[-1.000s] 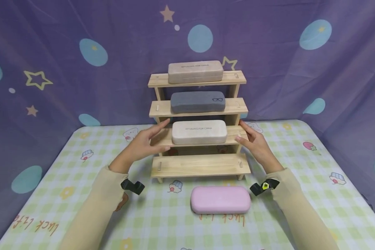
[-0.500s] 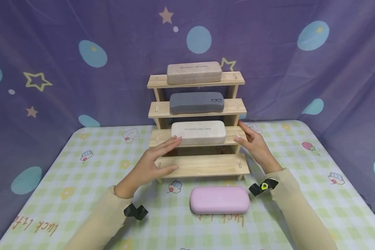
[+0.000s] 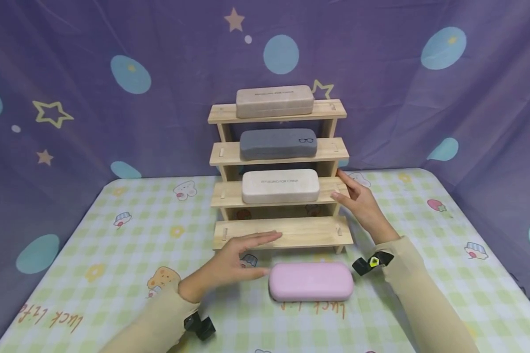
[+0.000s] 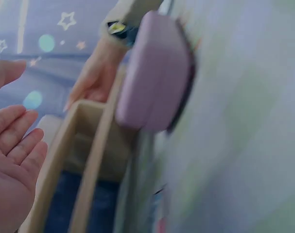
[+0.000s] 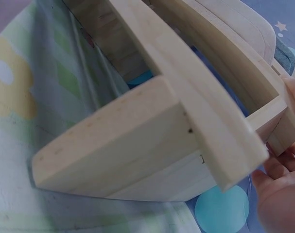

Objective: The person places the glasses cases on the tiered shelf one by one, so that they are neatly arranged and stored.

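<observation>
A pale wooden step shelf (image 3: 229, 193) with stacked tiers stands at the back of the table. My right hand (image 3: 364, 211) grips its right end, thumb at the front of a middle tier and fingers around the side; curled fingers show at the edge of the right wrist view. My left hand (image 3: 229, 262) hovers before the lowest tier with straight fingers and holds nothing. Its thumb tip comes right up to the left end of a pink glasses case (image 3: 311, 282) lying on the tablecloth. In the left wrist view this pink case overlaps the shelf.
Going down the upper tiers sit a beige glasses case (image 3: 275, 102), a grey-blue one with a glasses print (image 3: 277, 144), and a white one (image 3: 280, 187). The lowest tier (image 3: 304, 238) shows bare wood. Behind the table hangs a purple patterned curtain (image 3: 181, 122).
My left hand has let go of the shelf's left side and moved down and to the right, to the pink glasses case. My right hand has stayed on the shelf.
</observation>
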`<state>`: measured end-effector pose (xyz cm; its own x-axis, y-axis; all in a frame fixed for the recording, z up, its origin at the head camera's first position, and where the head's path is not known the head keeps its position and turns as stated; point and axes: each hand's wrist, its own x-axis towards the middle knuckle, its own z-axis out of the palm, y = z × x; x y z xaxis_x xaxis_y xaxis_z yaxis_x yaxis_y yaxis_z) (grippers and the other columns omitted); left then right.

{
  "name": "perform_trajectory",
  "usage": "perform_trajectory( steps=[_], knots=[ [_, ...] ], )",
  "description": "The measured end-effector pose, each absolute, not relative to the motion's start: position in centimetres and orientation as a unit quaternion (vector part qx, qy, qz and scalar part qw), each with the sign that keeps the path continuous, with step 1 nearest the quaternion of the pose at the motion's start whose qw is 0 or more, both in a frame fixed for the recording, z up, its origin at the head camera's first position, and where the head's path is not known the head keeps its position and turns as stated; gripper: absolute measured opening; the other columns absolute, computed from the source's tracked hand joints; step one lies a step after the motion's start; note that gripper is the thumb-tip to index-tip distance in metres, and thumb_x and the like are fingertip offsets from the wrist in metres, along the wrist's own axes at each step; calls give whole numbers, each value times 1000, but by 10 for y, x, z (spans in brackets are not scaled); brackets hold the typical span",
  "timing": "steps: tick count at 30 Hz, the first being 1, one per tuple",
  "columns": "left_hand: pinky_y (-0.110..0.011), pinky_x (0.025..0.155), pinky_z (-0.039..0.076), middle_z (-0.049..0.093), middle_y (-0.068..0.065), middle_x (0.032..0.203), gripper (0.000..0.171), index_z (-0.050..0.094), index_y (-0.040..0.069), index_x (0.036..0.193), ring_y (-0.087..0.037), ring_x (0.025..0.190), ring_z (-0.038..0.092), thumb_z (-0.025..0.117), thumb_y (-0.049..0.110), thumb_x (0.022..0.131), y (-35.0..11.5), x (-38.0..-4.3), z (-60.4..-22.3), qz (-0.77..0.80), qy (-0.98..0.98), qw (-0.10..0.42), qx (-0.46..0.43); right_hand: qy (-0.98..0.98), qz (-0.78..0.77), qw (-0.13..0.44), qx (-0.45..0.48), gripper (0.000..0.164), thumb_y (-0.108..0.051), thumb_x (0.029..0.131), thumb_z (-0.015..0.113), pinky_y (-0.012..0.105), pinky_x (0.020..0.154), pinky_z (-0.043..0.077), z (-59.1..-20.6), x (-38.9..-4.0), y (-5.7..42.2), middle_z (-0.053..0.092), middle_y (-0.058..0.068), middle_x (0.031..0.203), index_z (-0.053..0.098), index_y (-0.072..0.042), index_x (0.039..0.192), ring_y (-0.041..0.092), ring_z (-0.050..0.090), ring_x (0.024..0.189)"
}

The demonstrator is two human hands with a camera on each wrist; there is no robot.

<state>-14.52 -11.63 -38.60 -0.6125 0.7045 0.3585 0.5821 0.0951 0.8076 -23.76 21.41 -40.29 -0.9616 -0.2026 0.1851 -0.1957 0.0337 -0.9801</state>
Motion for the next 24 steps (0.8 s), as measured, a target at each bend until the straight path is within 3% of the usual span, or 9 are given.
perform_trajectory(
  steps=[6, 12, 20, 24],
  knots=[
    [-35, 109, 29, 48, -6, 141, 60, 50, 9, 136, -21, 133, 39, 74, 12, 81, -103, -131, -405, 545, 744, 130, 364, 720, -679, -5, -139, 70, -6, 92, 59, 15, 101, 33, -403, -238, 214, 17, 15, 155, 19, 0, 149, 28, 21, 140],
    [-42, 109, 28, 48, -8, 140, 64, 51, 5, 134, -25, 131, 39, 77, 11, 77, -92, -118, -421, 588, 743, 185, 261, 722, -678, 0, -138, 69, -7, 93, 59, 15, 101, 33, -403, -238, 214, 18, 14, 155, 19, -2, 149, 27, 21, 140],
    [-22, 98, 37, 51, -12, 133, 63, 52, 0, 130, -28, 120, 47, 79, 9, 74, -82, -110, -432, 614, 737, 200, 200, 717, -684, 3, -133, 69, -4, 92, 57, 19, 104, 30, -402, -237, 212, 18, 13, 155, 18, -1, 149, 26, 20, 141],
    [-25, 95, 39, 51, -13, 130, 67, 49, 0, 133, -25, 113, 48, 79, 4, 72, -80, -111, -436, 618, 729, 216, 200, 717, -685, 4, -130, 68, -4, 92, 57, 20, 105, 29, -401, -237, 212, 18, 12, 155, 19, -1, 149, 25, 20, 141]
  ],
)
